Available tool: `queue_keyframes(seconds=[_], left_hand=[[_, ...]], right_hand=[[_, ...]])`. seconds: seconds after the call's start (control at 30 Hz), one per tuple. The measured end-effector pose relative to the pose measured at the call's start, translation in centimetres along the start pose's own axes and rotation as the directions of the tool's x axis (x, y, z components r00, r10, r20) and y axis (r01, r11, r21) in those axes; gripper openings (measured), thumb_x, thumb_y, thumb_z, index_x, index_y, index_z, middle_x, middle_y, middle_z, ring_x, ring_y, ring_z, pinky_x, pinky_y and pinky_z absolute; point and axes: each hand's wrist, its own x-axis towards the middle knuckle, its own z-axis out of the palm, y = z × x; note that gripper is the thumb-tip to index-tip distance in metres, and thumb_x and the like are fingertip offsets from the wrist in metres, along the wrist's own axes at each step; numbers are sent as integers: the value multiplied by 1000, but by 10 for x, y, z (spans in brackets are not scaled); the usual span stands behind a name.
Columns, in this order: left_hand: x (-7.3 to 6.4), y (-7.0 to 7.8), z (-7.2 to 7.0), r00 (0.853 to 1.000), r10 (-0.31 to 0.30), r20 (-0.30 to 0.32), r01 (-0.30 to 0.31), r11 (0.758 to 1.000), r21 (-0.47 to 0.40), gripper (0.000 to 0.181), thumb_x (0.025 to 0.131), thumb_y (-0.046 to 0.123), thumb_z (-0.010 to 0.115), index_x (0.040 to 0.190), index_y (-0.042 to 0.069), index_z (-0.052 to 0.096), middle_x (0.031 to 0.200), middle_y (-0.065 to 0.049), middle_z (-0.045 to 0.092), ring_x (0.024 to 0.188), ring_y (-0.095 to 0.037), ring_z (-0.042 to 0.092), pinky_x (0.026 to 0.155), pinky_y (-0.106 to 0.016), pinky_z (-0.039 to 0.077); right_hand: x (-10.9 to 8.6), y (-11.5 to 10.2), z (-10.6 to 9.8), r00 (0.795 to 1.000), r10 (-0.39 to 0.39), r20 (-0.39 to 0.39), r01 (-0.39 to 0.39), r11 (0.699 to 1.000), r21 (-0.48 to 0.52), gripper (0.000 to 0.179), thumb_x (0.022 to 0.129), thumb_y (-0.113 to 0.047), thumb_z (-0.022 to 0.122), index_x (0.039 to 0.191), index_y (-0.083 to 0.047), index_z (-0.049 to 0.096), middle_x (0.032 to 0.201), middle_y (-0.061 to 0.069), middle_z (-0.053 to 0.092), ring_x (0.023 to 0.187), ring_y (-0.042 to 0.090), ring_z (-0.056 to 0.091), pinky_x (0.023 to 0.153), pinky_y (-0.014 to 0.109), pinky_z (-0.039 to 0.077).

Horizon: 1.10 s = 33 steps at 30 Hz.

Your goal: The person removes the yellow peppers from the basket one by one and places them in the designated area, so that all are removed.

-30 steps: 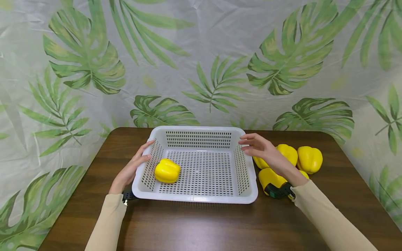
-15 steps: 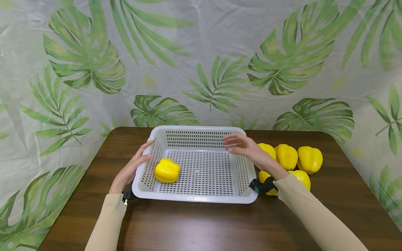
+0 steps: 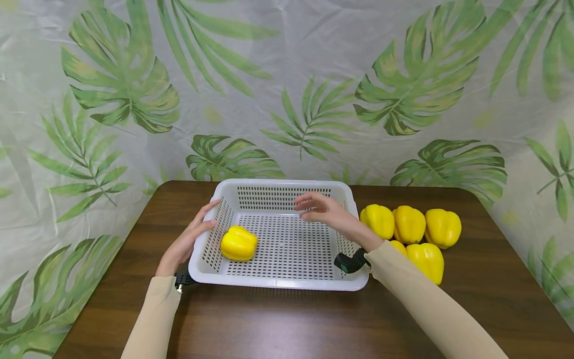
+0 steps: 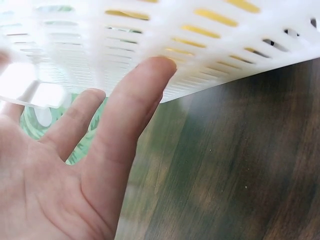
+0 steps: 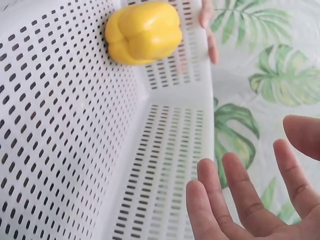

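Observation:
A white perforated plastic basket (image 3: 278, 283) stands on the table, with one yellow bell pepper (image 3: 239, 243) lying in its left part. My left hand (image 3: 186, 242) rests against the basket's left side; in the left wrist view its straight thumb (image 4: 122, 107) touches the slotted outer wall, and the pepper's yellow shows through the slots. Over the right half of the basket is my right hand (image 3: 329, 214), holding nothing, its fingers spread and loosely bent. The right wrist view shows its fingertips (image 5: 205, 170) apart from the bell pepper, near the basket's long far wall.
Right of the basket several more yellow bell peppers (image 3: 409, 224) sit in a cluster on the brown wooden table (image 3: 278, 324). My right forearm partly covers one of them. A leaf-printed cloth (image 3: 309, 60) hangs behind the table.
My right hand has moved left, from the basket's right rim by the pepper cluster to over the basket's inside, uncovering more of the cluster. My left hand, the basket and the peppers have stayed put.

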Motion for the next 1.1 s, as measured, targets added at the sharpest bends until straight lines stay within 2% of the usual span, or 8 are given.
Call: queue_keyframes(seconds=[0.23,0.33,0.5,0.67,0.83,0.97,1.1], left_hand=[[0,1,0,1000,3,1,-3,1000,1,58,101,23,41,152,30,14,155,-15,8,129,-52,28,82,-61,47],[0,1,-1,1000,3,-4,-3,1000,6,58,101,23,41,152,30,14,155,-15,9,128,-52,28,81,-61,47],[0,1,0,1000,-1,-5,1,1000,5,58,101,23,41,152,29,14,155,-16,10,128,-52,29,82,-61,47],[0,0,0,1000,2,-5,-2,1000,10,59,101,23,41,152,29,14,155,-16,9,128,-52,28,82,-61,47],[0,0,0,1000,5,-5,-5,1000,11,59,101,24,41,152,29,14,155,-16,9,128,-52,28,82,-62,47],[0,0,0,1000,7,-2,-7,1000,11,58,101,24,41,152,29,14,155,-17,9,128,-52,28,81,-62,47],[1,1,1,1000,4,-3,-4,1000,4,58,101,23,41,152,29,14,155,-17,9,128,-52,29,81,-61,47]], right_hand=[[14,1,14,998,-14,64,14,1000,7,38,93,-3,56,131,2,48,131,17,52,118,35,51,96,46,44],[20,3,21,996,-5,86,4,1000,12,38,93,-3,56,131,0,49,134,14,50,123,37,46,96,44,44],[29,4,33,993,26,117,-25,1000,-8,38,92,-3,55,130,-2,50,132,17,50,122,40,45,97,45,43],[36,5,45,987,59,150,-56,998,-27,37,92,-4,56,130,-5,52,134,18,48,122,37,46,98,47,42],[42,6,55,982,67,176,-59,997,-50,39,92,-3,57,130,-6,51,134,21,49,123,37,46,96,42,43],[48,6,62,977,79,197,-66,995,-72,40,92,-2,58,131,-6,51,137,20,46,126,36,44,96,44,43],[54,5,71,974,116,196,-91,988,-128,43,92,-4,59,133,-11,51,139,16,45,126,32,44,97,48,42]])
